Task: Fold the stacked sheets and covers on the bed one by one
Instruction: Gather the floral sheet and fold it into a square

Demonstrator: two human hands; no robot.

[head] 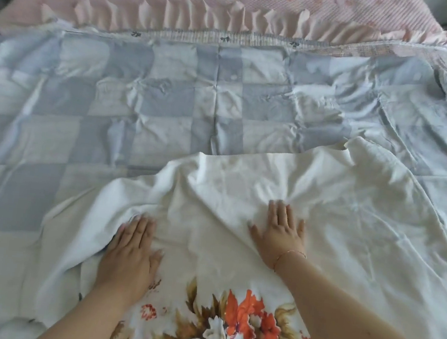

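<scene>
A white sheet lies spread and wrinkled over the near half of the bed, its far edge ragged and partly turned up toward the right. Along its near edge a printed side shows, with orange flowers and brown leaves. Both hands press flat on it, palms down. The left hand rests near the sheet's left border, fingers together and pointing away, the forearm coming up from the bottom edge of the view. The right hand lies further out toward the middle, fingers spread, thumb out to the left, a thin bracelet at the wrist; its forearm runs in from the lower right. Neither grip is closed on cloth: both are open and flat.

Under the sheet lies a blue and white checked cover, creased, reaching across the bed. Beyond it sits a pink quilted cover with a ruffled edge.
</scene>
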